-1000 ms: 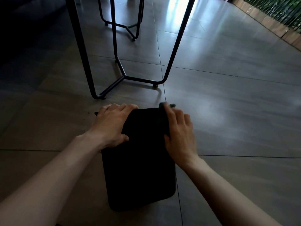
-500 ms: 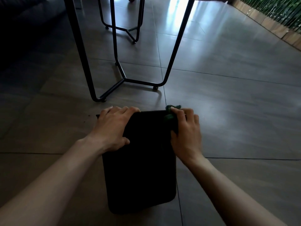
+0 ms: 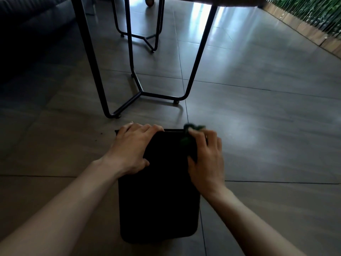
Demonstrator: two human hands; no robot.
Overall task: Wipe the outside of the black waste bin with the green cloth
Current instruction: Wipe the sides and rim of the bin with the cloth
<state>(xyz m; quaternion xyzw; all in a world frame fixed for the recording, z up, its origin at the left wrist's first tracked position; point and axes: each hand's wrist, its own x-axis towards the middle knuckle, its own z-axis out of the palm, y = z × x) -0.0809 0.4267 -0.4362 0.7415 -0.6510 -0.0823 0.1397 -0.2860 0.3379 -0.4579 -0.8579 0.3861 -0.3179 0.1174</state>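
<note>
- Nearest to us, two bare forearms come in from the lower corners of the frame and meet over the black waste bin [image 3: 158, 200], which lies in the lower centre on the tiled floor [image 3: 258, 145].
- We see the bin as a dark, rounded rectangle; its near end is toward the bottom edge and its far end is under the hands.
- The left hand [image 3: 132, 150] lies on the bin's upper left corner, fingers curled over the far edge and thumb resting on the dark surface; its grip is closed on the bin.
- The right hand [image 3: 205, 159] is on the bin's upper right corner, blurred, its grip closed on the green cloth [image 3: 186, 140].
- The cloth is bunched between that hand and the bin's right edge, and a bit of it sticks out past the fingertips at the far corner.
- Just beyond the hands, in the middle of the frame, the black metal legs of a table [image 3: 142, 92] stand on the floor.
- Farther up, a second set of thin black legs [image 3: 145, 38] stands behind the first.
- At the upper left we see a dark sofa [image 3: 33, 21]; at the upper right, a strip of green plants [image 3: 310, 10] along a wooden edge.
</note>
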